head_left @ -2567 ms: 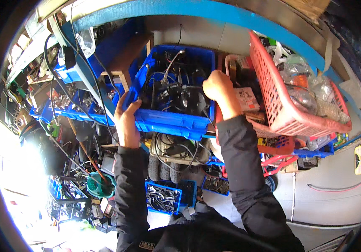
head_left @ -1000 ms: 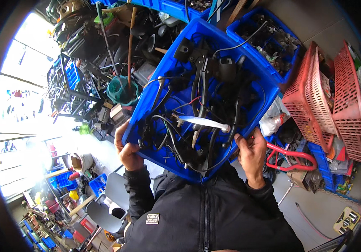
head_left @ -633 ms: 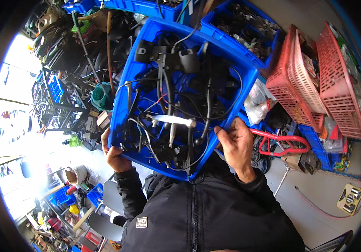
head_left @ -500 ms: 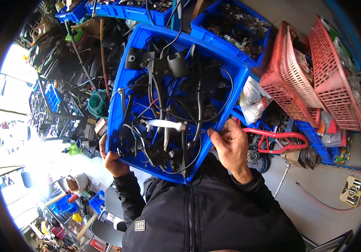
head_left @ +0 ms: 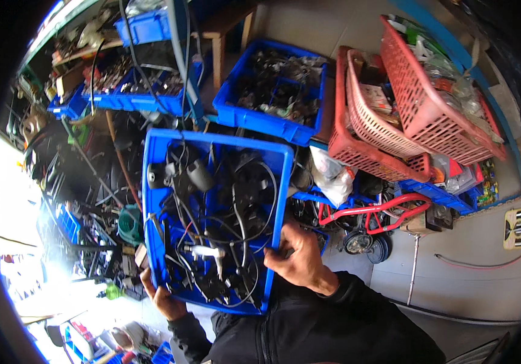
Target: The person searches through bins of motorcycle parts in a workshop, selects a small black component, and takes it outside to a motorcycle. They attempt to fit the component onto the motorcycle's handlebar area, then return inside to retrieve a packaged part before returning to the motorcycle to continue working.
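Note:
A divided blue plastic tray (head_left: pixel 280 156) is held up in front of me, full of black brackets, levers, looped cables and one silver lever (head_left: pixel 206 252). My left hand (head_left: pixel 160 296) grips its lower left corner, fingers partly hidden at the edge. My right hand (head_left: pixel 295 258) is closed on its right rim, thumb toward the inside.
Behind it stand another blue bin (head_left: pixel 260 118) of parts and red mesh baskets (head_left: pixel 424 124). A shelf of small blue bins (head_left: pixel 127 97) runs across the upper left. A red tubular frame (head_left: pixel 406 209) sits at right. Dense clutter and a green bucket (head_left: pixel 129 224) lie at left.
The tray has left the shelf since the oldest frame and is in both hands. Lately it and my hands have dropped lower in view, as the shelves came further into sight.

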`<state>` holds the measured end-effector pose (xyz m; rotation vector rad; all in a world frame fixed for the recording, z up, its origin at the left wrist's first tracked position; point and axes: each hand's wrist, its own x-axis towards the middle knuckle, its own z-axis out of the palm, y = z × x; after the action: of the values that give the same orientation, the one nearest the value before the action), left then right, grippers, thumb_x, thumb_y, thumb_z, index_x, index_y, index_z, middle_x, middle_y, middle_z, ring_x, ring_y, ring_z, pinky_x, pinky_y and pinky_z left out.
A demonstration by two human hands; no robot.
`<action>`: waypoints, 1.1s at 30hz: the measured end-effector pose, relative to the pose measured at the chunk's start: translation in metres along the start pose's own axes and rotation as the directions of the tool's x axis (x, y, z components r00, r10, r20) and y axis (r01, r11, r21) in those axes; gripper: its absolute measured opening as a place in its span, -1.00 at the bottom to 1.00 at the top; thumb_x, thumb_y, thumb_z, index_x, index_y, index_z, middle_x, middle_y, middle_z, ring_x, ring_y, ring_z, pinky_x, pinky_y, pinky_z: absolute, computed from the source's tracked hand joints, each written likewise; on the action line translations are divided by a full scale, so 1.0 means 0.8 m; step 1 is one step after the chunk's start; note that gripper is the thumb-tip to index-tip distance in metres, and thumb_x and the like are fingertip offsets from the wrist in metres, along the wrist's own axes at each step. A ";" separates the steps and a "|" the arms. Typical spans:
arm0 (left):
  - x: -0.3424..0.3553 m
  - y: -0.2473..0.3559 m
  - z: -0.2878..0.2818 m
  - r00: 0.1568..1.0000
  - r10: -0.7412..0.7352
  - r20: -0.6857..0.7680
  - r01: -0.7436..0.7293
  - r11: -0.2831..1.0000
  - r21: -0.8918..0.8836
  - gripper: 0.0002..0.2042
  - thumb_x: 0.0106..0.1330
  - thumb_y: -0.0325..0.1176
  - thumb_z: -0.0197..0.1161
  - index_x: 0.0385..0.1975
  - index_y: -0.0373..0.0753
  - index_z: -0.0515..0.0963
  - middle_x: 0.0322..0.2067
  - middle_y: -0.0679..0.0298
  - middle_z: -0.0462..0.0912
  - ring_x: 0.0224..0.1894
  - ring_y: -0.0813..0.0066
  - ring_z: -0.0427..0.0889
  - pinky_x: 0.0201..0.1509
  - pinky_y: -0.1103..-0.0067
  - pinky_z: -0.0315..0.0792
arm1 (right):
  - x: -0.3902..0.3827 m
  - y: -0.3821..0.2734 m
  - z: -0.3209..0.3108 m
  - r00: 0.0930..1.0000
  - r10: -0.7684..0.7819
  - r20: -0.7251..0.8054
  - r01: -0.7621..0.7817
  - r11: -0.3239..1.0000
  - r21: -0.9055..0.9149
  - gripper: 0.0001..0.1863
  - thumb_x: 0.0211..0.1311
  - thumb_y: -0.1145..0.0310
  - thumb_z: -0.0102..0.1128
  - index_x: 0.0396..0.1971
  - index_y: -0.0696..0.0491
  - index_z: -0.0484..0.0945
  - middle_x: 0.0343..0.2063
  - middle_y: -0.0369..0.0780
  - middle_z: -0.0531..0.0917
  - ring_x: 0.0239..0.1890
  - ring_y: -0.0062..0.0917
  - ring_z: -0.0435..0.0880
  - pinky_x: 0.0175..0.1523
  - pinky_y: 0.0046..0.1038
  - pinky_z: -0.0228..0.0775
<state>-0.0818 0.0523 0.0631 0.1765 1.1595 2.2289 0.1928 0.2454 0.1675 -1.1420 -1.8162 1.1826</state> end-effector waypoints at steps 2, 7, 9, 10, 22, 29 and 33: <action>-0.001 0.003 0.001 0.999 -0.039 0.013 0.038 0.997 0.062 -0.26 -0.14 -0.62 0.02 0.26 -0.26 0.42 0.03 0.12 0.67 -0.12 0.36 0.69 -0.03 0.57 0.62 | 0.003 0.004 0.000 0.997 0.066 0.032 -0.067 0.997 0.042 -0.61 0.02 0.35 0.58 -0.52 0.11 0.42 -0.52 -0.15 0.53 -0.53 -0.36 0.58 -0.41 -0.32 0.41; 0.011 0.013 -0.015 0.982 -0.163 0.097 0.158 0.986 0.062 -0.36 -0.10 -0.58 0.06 0.15 -0.23 0.42 0.01 0.05 0.69 -0.08 0.19 0.74 0.05 0.41 0.69 | 0.011 0.006 -0.011 0.992 0.060 0.106 -0.061 0.998 0.004 -0.62 0.04 0.39 0.56 -0.52 0.11 0.40 -0.49 -0.18 0.54 -0.46 -0.40 0.57 -0.37 -0.33 0.42; 0.019 0.024 -0.021 0.958 -0.285 0.036 0.287 0.954 -0.087 -0.45 -0.04 -0.47 0.13 0.09 -0.25 0.42 0.02 -0.01 0.69 -0.04 0.07 0.75 0.07 0.32 0.71 | 0.017 0.007 -0.014 0.987 0.076 0.140 -0.082 0.996 0.041 -0.61 0.04 0.40 0.56 -0.53 0.11 0.39 -0.52 -0.19 0.52 -0.43 -0.39 0.56 -0.34 -0.32 0.43; 0.036 0.035 -0.023 0.871 -0.332 0.361 0.372 0.927 -0.043 -0.32 0.00 -0.35 0.23 0.27 -0.30 0.40 0.21 -0.04 0.61 0.17 0.05 0.67 0.23 0.27 0.63 | 0.020 0.008 -0.015 0.983 0.084 0.165 -0.092 0.995 0.043 -0.61 0.04 0.40 0.56 -0.54 0.11 0.39 -0.54 -0.19 0.52 -0.41 -0.37 0.56 -0.31 -0.31 0.43; 0.100 0.005 -0.029 0.747 -0.662 0.061 0.583 0.697 0.417 -0.55 -0.06 -0.36 0.25 -0.06 -0.28 0.61 -0.28 0.21 0.74 -0.28 0.22 0.74 -0.11 0.30 0.71 | 0.055 0.030 -0.015 0.969 -0.059 0.241 0.050 0.998 0.043 -0.61 0.05 0.40 0.54 -0.52 0.08 0.36 -0.56 -0.17 0.50 -0.28 -0.13 0.56 -0.12 -0.14 0.43; 0.070 -0.005 -0.041 0.779 -0.627 0.009 0.582 0.727 0.364 -0.54 -0.06 -0.35 0.25 -0.06 -0.28 0.61 -0.28 0.21 0.74 -0.29 0.22 0.74 -0.11 0.30 0.71 | 0.073 0.046 -0.020 0.949 0.030 0.314 -0.009 0.998 -0.067 -0.64 0.21 0.36 0.53 -0.39 0.12 0.41 -0.54 -0.14 0.62 -0.46 -0.20 0.69 -0.34 -0.20 0.48; 0.046 -0.005 -0.054 0.805 -0.591 -0.041 0.570 0.754 0.327 -0.54 -0.07 -0.35 0.25 -0.06 -0.28 0.61 -0.28 0.21 0.74 -0.29 0.21 0.74 -0.11 0.30 0.71 | 0.091 0.050 -0.021 0.924 -0.169 0.344 0.212 0.973 -0.089 -0.68 0.33 0.30 0.45 -0.30 0.13 0.45 -0.55 -0.05 0.65 -0.45 -0.02 0.70 -0.33 -0.11 0.50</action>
<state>-0.1260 0.0451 0.0276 0.0098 1.3223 1.4649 0.1913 0.3258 0.1418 -0.8406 -2.2308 1.2164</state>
